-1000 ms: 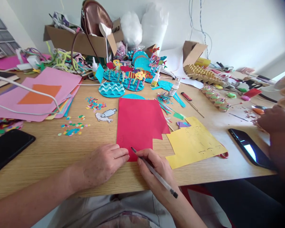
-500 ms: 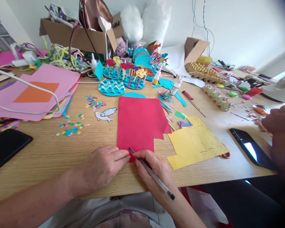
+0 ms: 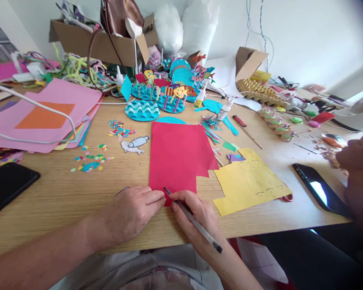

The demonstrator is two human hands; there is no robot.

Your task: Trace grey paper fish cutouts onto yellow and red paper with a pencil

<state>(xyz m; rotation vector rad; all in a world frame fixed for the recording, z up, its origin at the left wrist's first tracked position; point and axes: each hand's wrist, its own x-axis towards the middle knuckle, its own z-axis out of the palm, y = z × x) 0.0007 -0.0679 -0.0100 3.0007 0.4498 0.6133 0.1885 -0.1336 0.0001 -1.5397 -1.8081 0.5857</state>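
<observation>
A red paper sheet [image 3: 177,155] with a stepped right edge lies on the table before me. My right hand [image 3: 196,211] is closed round a clear pen [image 3: 199,227], its dark tip on the lower part of the sheet. Beside it, my left hand [image 3: 133,209] presses its fingertips on the sheet's lower left corner, the fingers held together. White fish cutouts [image 3: 135,145] lie left of the sheet. To the right is a notched yellow sheet [image 3: 249,181] with drawn lines.
Phones lie at the left [image 3: 10,187] and right [image 3: 320,193]. Pink sheets [image 3: 48,90] with a white cable across them sit at the left. Glue bottles [image 3: 225,109] and blue fish crafts [image 3: 142,110] stand behind. Another person's hand [image 3: 358,155] is at the right edge.
The view has shifted very slightly. The other person's hand at the right edge has moved a little. My hands and the pen show almost no movement.
</observation>
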